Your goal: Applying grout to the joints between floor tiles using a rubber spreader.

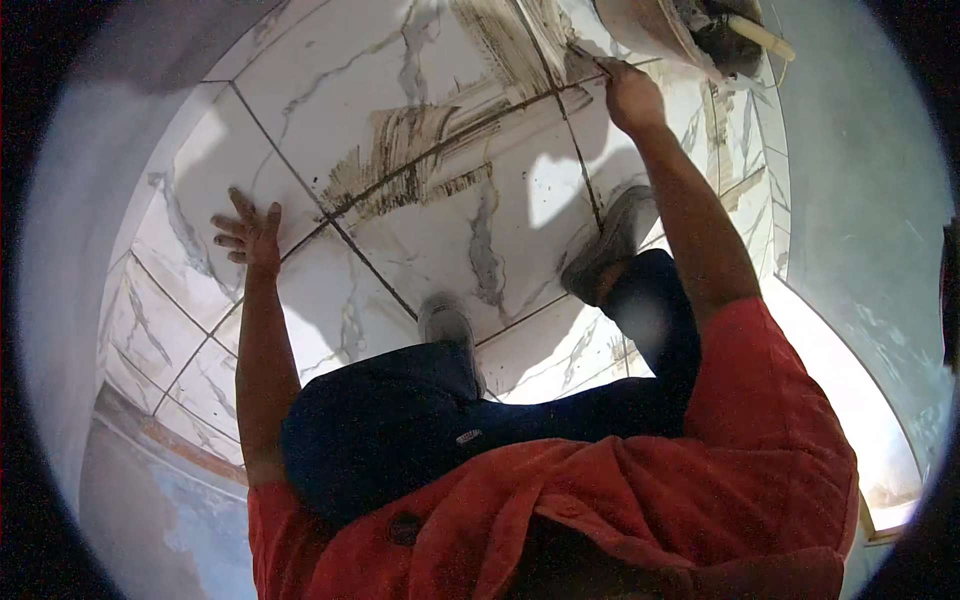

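My left hand (250,235) is open, its fingers spread on or just over a white, grey-veined floor tile (190,215). Farther off and to the right, my right hand (636,98) is closed on a thin flat tool (590,56), which looks like a putty knife and is mostly hidden by the fingers. Its tip is down by a dark joint (540,50) between tiles. Dark grey smears (400,150) of what looks like grout streak the tiles around the joints. Beyond my right hand is a dirty pale bucket (655,30) with dark matter and a pale handle (760,38) at its rim.
Both my shoes (615,240) rest on the tiles between my arms. Grey-green wall (860,150) rises at the right, with a brightly lit opening (850,390) lower down. Another grey wall (90,180) stands at the left. Bare rough floor (160,490) lies at the lower left.
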Demonstrator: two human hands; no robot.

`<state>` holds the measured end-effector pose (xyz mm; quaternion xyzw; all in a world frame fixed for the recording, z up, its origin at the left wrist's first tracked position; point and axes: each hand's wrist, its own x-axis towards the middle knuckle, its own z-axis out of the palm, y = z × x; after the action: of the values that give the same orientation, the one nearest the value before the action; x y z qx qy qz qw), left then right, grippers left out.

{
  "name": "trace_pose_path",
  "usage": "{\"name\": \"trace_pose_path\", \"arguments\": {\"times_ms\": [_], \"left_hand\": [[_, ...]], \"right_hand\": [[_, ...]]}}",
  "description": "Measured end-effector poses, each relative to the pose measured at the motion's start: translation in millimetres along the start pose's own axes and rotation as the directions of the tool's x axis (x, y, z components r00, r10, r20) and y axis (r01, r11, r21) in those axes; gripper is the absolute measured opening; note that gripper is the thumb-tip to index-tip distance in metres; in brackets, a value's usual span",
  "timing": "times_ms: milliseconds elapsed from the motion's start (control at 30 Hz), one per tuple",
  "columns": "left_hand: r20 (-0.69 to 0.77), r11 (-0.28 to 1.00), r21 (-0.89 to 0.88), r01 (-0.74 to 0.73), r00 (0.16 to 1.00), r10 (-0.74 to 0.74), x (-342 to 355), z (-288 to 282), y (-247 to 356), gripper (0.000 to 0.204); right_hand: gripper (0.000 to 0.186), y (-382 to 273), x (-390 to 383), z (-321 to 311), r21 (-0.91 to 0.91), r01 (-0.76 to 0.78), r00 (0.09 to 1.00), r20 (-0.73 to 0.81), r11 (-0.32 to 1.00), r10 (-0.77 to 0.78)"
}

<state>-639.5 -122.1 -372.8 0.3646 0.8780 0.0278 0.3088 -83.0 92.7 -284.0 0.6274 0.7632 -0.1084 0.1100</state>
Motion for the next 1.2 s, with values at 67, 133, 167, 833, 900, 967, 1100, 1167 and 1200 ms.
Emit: {"name": "trace_pose_path", "arguments": {"times_ms": [67,133,167,833,900,967,1100,1167,1200], "left_hand": [[-0.007,0.999,0.042,0.011,1.000,-0.011,2.7,5.0,-2.0,0.095],[-0.022,0.997,0.070,0.016,1.000,-0.015,5.5,4.8,1.1,0.096],[-0.016,0.999,0.050,0.018,1.000,-0.017,0.0,1.0,-3.9,0.096],[-0.022,0.998,0.056,0.011,1.000,-0.010,3.6,-0.8,-9.4,0.093],[-0.022,0.997,0.071,0.018,1.000,-0.017,6.4,-2.8,-19.8,0.094],[-0.025,0.997,0.076,0.010,1.000,-0.008,11.9,1.4,-13.4,0.095],[-0.048,0.996,0.066,0.062,0.997,-0.059,7.3,-0.3,-20.3,0.094],[-0.063,0.994,0.072,0.076,0.995,-0.072,7.7,1.0,-19.0,0.093],[-0.064,0.994,0.079,0.073,0.996,-0.068,9.0,0.5,-19.0,0.092]], "right_hand": [[0.028,-17.2,-20.0,24.5,-0.087,-0.124,0.983,0.123,0.988,0.134],[0.027,-38.8,-56.8,50.7,-0.043,-0.003,0.999,0.042,0.999,0.005],[0.029,-46.0,-74.3,53.6,-0.008,0.123,0.986,-0.116,0.992,-0.123],[0.045,30.4,-61.3,-2.5,0.008,0.380,0.923,-0.073,0.925,-0.379],[0.043,9.9,-45.0,-6.8,0.178,0.408,0.912,-0.124,0.896,-0.391],[0.044,14.1,-36.3,8.4,-0.034,0.417,0.908,-0.036,0.908,-0.418],[0.041,25.8,-60.9,-5.2,-0.028,0.458,0.877,0.179,0.888,-0.447],[0.039,24.3,-49.5,-17.4,0.192,0.348,0.915,0.144,0.918,-0.377],[0.038,21.7,-40.7,-21.9,0.409,0.229,0.944,0.128,0.883,-0.304]]}}
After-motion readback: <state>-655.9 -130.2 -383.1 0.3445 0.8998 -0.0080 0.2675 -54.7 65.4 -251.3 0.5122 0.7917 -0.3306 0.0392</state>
